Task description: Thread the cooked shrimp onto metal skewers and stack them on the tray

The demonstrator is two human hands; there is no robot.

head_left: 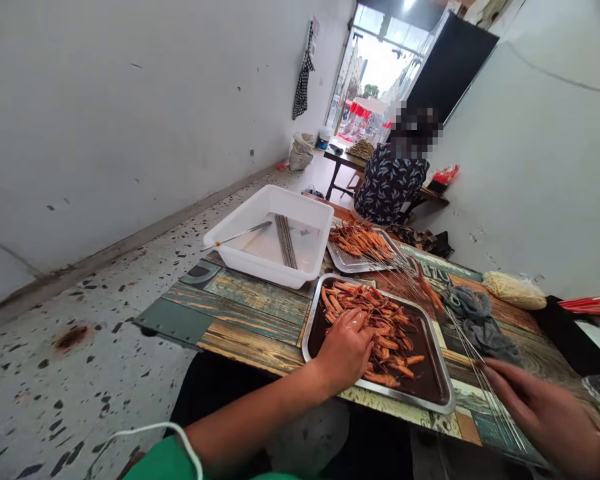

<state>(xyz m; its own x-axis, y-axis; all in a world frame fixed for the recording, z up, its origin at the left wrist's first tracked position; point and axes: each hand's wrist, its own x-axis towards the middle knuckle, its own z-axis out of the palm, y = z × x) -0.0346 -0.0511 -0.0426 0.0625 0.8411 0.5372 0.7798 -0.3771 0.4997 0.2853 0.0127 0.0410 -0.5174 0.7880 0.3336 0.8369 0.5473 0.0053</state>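
My left hand reaches into a metal tray, its fingers curled down on marinated orange-brown food pieces that look like squid tentacles. Dark sauce covers the tray's bottom. On the right, my right hand, partly blurred, has its fingertips closed at a fan of thin metal skewers. An orange piece is threaded near the far end of these skewers. Behind the first tray, a second metal tray holds more such pieces, with skewers sticking out towards me.
A white plastic tub at the table's left holds a bundle of metal skewers and a long metal tool. Grey cloth and a bag of pale sticks lie at right. A person sits beyond the table.
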